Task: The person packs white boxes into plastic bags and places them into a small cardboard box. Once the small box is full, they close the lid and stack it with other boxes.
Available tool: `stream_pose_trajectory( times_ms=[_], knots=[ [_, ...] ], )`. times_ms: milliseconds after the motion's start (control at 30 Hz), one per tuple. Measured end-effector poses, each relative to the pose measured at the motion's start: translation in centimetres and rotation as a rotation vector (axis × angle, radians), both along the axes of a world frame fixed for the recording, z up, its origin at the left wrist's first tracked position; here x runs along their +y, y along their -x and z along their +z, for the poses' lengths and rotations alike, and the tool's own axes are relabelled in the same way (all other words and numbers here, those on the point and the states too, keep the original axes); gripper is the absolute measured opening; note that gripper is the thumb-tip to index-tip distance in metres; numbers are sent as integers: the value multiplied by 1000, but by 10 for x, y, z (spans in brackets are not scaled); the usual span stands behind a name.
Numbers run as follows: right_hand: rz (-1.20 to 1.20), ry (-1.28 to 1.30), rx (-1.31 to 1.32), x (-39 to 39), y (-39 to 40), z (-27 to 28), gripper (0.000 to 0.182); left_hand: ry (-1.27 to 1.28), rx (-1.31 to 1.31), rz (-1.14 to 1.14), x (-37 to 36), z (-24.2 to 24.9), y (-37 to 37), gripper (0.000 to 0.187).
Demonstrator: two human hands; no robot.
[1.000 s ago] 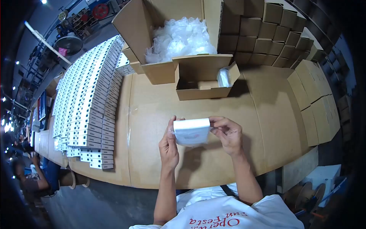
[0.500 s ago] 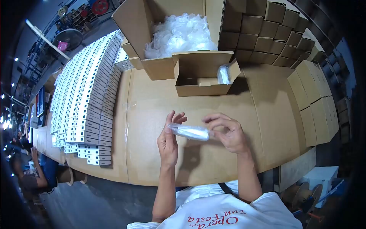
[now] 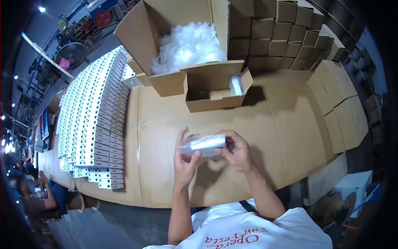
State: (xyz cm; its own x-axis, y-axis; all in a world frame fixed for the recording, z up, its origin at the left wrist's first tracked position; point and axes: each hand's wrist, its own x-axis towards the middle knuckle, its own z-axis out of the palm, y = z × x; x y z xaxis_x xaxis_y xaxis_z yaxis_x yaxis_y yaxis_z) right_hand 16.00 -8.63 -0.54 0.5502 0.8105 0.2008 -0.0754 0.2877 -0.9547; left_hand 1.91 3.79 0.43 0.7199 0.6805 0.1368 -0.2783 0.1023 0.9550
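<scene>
A small white box in a clear plastic bag is held between both hands over the cardboard-covered table. My left hand grips the loose bag end, its thumb on the near side. At the other end, my right hand has thumb and fingers closed round the box. Beyond them stands an open small carton with one wrapped item at its right end. Behind it, a large open carton holds a heap of clear plastic bags.
Stacked white boxes stand at the left. Brown cartons line the right edge, and more cartons are piled at the back. A person is at the far left. A white container is at the lower right.
My right hand has closed on the box end, where it was beside it with fingers spread. The wrapped box has turned to show a broader face. The camera view has shifted slightly.
</scene>
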Motion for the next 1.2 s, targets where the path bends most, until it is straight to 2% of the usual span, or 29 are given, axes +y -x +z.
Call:
stream_pose_trajectory(
  times_ms=[67,100,133,167,267,367,467,500,600,633,767,933,1133,1167,1200],
  knots=[
    [-28,-28,-16,6,2,3,35,198,75,-80,-5,-7,3,48],
    [-12,-16,-12,4,0,1,34,318,-28,-43,-8,-12,1,36],
    [7,3,-5,3,-1,0,33,318,-31,-23,-8,-15,-1,33],
    [17,11,75,6,-1,-1,24,325,-22,1,-10,-18,3,31],
    [-29,117,-212,6,-8,14,15,288,23,106,-8,-12,-7,27],
    [-151,237,-283,3,-9,13,11,253,142,207,-11,-7,-8,31],
    [-276,113,70,5,-11,11,12,250,147,262,-11,0,-16,32],
    [-411,120,57,7,-10,17,13,240,140,277,-9,-2,-17,33],
    [-243,-28,-395,0,-14,29,16,250,164,286,-7,0,-14,34],
    [-121,5,-453,-3,-12,34,23,259,176,278,-7,1,-14,35],
    [54,172,-462,1,-19,31,36,238,192,214,-10,2,-17,43],
    [52,223,-431,0,-23,42,34,347,107,103,-7,6,-9,51],
    [83,277,-385,-8,-29,46,30,175,33,65,-7,22,-7,56],
    [89,289,-383,-10,-31,47,29,274,-38,0,-4,23,-3,58],
    [100,305,-380,-12,-31,47,29,242,-67,-14,-3,21,-2,59]
  ],
)
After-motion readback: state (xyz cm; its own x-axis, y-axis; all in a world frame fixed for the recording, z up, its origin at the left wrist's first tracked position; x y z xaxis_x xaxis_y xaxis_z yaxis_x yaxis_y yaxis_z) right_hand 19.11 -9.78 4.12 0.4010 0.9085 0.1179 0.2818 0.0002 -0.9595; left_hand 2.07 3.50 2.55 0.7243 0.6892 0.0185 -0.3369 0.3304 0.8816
